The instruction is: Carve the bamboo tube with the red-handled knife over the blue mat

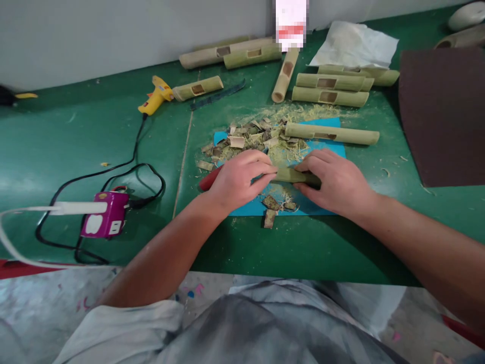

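Note:
Between my hands a short green bamboo tube (290, 175) lies crosswise above a blue sheet (246, 208). My left hand (246, 177) is closed, with its fingertips at the tube's left end. My right hand (333, 177) grips the tube's right part, thumb below and fingers above. A red handle (210, 179) sticks out behind my left hand; a dark tip shows past the knuckles, and whether the hand holds this tool is hidden. Bamboo chips and shavings (250, 135) are heaped beyond my hands. A few dark bamboo pieces (270, 217) lie at the sheet's near edge.
A longer notched bamboo tube (352, 135) lies past my right hand. More notched tubes (329, 96) stand stacked behind, near white paper (352, 45). A yellow glue gun (156, 96) is wired to a purple power adapter (106, 215) at left. A brown board (443, 116) lies right.

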Motion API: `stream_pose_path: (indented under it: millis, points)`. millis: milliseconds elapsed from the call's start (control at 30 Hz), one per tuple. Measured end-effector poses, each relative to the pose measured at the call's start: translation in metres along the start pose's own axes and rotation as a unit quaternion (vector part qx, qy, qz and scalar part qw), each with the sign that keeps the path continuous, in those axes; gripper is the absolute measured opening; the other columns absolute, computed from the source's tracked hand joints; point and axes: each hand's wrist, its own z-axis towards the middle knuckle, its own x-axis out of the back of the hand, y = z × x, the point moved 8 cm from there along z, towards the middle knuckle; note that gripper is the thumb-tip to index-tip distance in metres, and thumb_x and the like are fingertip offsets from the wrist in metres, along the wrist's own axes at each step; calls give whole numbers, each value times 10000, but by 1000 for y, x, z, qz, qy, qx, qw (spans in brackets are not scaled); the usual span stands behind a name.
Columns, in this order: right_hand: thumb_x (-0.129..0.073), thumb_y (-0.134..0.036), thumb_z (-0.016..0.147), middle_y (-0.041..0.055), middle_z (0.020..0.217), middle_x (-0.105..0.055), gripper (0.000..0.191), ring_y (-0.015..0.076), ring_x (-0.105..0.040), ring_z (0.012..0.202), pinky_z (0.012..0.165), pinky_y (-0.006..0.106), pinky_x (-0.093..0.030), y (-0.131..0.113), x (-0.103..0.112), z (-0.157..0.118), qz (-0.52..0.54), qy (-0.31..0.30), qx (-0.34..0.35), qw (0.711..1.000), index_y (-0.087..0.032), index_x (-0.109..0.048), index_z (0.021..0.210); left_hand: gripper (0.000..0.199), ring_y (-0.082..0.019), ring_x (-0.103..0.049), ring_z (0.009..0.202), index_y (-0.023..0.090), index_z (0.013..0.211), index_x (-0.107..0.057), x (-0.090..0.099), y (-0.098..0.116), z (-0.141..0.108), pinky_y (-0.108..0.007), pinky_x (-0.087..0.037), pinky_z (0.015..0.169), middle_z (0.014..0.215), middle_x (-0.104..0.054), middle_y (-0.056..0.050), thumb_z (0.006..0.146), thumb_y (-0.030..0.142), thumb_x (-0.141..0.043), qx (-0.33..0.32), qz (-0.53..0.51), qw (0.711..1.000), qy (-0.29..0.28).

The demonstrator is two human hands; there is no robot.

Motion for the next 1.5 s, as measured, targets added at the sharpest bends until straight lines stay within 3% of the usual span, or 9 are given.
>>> stream_pose_path:
  millis: [233, 500, 633, 767, 867, 1033, 1200, 1333, 1500]
  points:
    - [-607, -322, 849, 90, 902, -661, 166, 246, -571, 855, 751, 372, -463, 1, 1, 1, 10, -2, 4, 1000, -185, -639, 938, 144, -146, -647, 880, 176, 840, -679, -5, -10, 9, -295, -530, 827, 908, -689, -50, 930, 208, -572, 39, -58, 997, 18]
    - [-614, -399, 864, 129, 949, -672, 282, 273, -586, 882, 771, 400, -462, -8, 6, -2, -34, -4, -7, 999, -148, -666, 978, 107, -119, -634, 757, 192, 908, -720, 33, -35, 18, -233, -505, 680, 942, -717, -35, 845, 261, -667, 157, -41, 986, 28]
    - [-621, -495, 853, 139, 979, -679, 374, 291, -600, 911, 769, 409, -458, -13, 20, -5, -69, 39, -20, 997, -150, -669, 990, 175, -147, -633, 798, 165, 975, -725, 50, -97, 46, -284, -508, 814, 953, -720, -52, 830, 219, -643, 236, 73, 968, 29]
    - [-602, -475, 877, 137, 1008, -692, 375, 282, -623, 907, 762, 406, -480, -13, 32, -8, -46, 90, -4, 995, -144, -658, 1046, 350, -216, -610, 1074, 112, 1190, -648, 40, -176, 76, -318, -453, 982, 1216, -661, -117, 854, 204, -618, 353, 154, 920, -67]
    - [-612, -457, 877, 131, 1025, -698, 358, 277, -634, 923, 780, 411, -495, -7, 36, -11, -19, 118, -1, 993, -163, -652, 1076, 347, -256, -563, 1166, 86, 1202, -616, 33, -204, 94, -357, -418, 1033, 1258, -621, -150, 864, 151, -573, 366, 173, 910, -92]
    - [-631, -417, 868, 132, 1021, -701, 322, 270, -646, 920, 800, 420, -515, 1, 41, -12, 23, 143, -5, 989, -173, -651, 1078, 253, -288, -537, 1177, 102, 1120, -619, 25, -218, 105, -413, -407, 1045, 1204, -598, -142, 890, 184, -554, 366, 193, 903, -118]
    - [-618, -378, 876, 126, 1024, -705, 284, 265, -660, 920, 800, 425, -522, 2, 45, -12, 46, 154, -1, 987, -193, -655, 1089, 322, -359, -536, 1219, 101, 1161, -659, 24, -227, 105, -451, -415, 1041, 1271, -572, -190, 875, 161, -527, 347, 206, 903, -145]
    - [-613, -336, 882, 132, 1031, -704, 266, 264, -667, 931, 807, 419, -528, 0, 45, -12, 51, 157, 12, 986, -181, -652, 1095, 360, -300, -563, 1204, 150, 1253, -619, 27, -237, 106, -430, -463, 1032, 1279, -596, -143, 901, 216, -585, 349, 212, 900, -155]
    - [-610, -320, 884, 123, 1036, -704, 247, 261, -671, 943, 815, 418, -533, 3, 44, -13, 50, 162, 10, 985, -200, -647, 1096, 311, -251, -597, 1142, 161, 1192, -640, 28, -239, 109, -402, -499, 995, 1274, -594, -135, 916, 303, -622, 353, 221, 895, -156]
